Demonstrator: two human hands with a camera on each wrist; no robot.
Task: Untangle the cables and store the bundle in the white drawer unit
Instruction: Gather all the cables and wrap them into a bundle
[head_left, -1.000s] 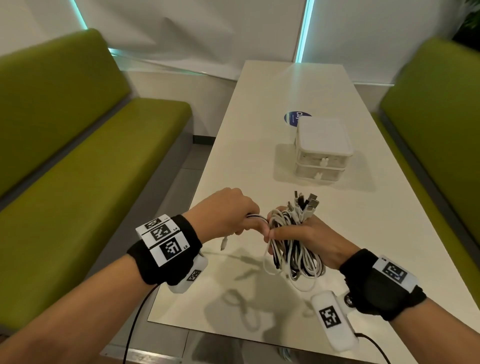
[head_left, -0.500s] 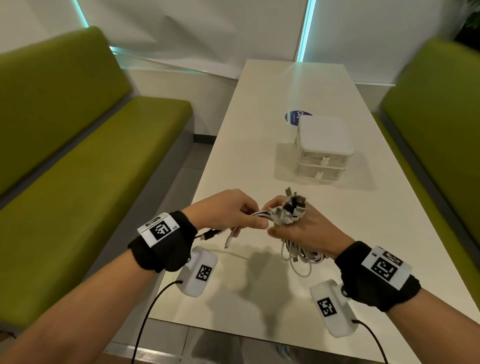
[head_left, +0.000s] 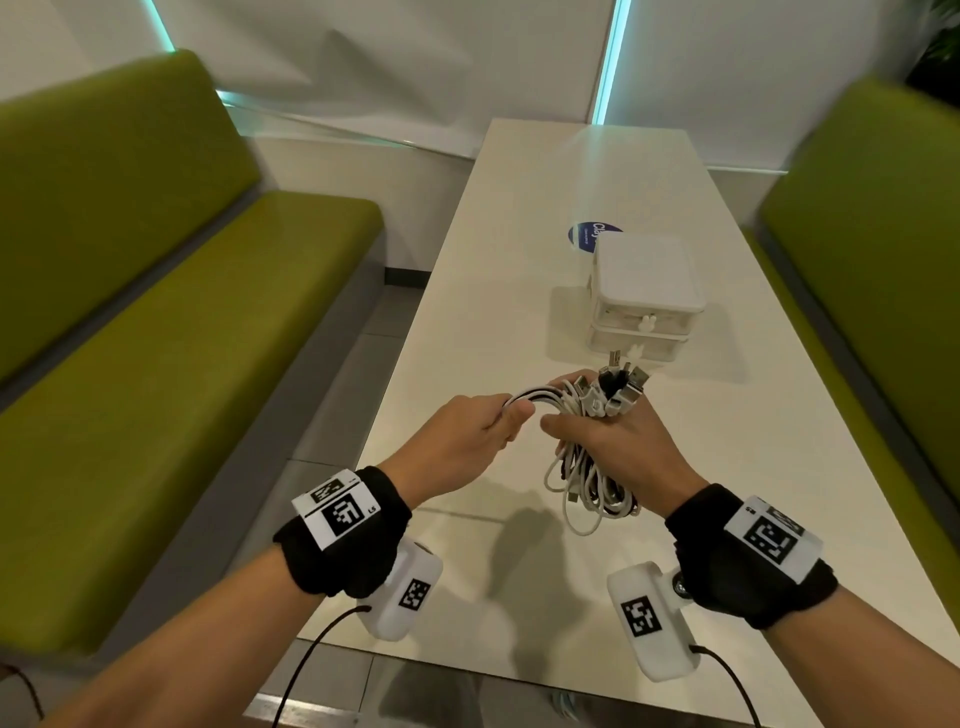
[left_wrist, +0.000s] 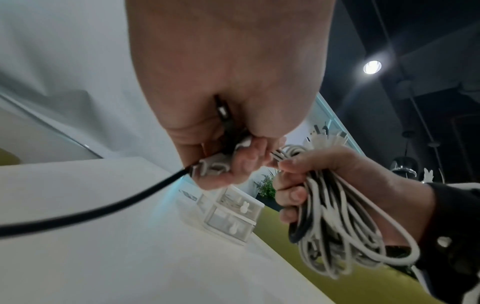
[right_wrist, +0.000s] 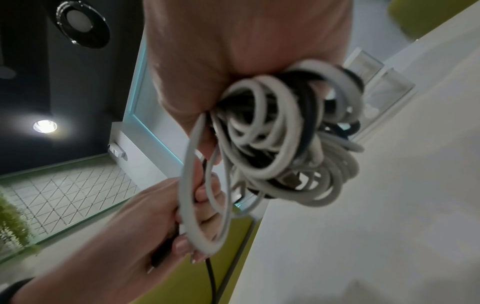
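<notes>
A bundle of white and black cables (head_left: 592, 483) (left_wrist: 335, 232) (right_wrist: 280, 139) hangs in loops from my right hand (head_left: 613, 436), which grips it above the table (head_left: 467, 312). Several plug ends (head_left: 621, 387) stick up out of that fist. My left hand (head_left: 478, 431) (left_wrist: 233, 160) grips a few strands (head_left: 535, 402) that arc over from the bundle, right beside the right hand. The white drawer unit (head_left: 647, 296) (left_wrist: 228, 214) stands just beyond the hands, with both drawers closed.
Green benches (head_left: 171, 322) (head_left: 872, 249) run along both sides of the long white table. A blue round sticker (head_left: 589, 234) lies behind the drawer unit. Bare tabletop stretches beyond the unit to the wall.
Both hands have lifted and moved forward toward the drawer unit. The loose plug ends that dangled below my left hand are now gathered inside it.
</notes>
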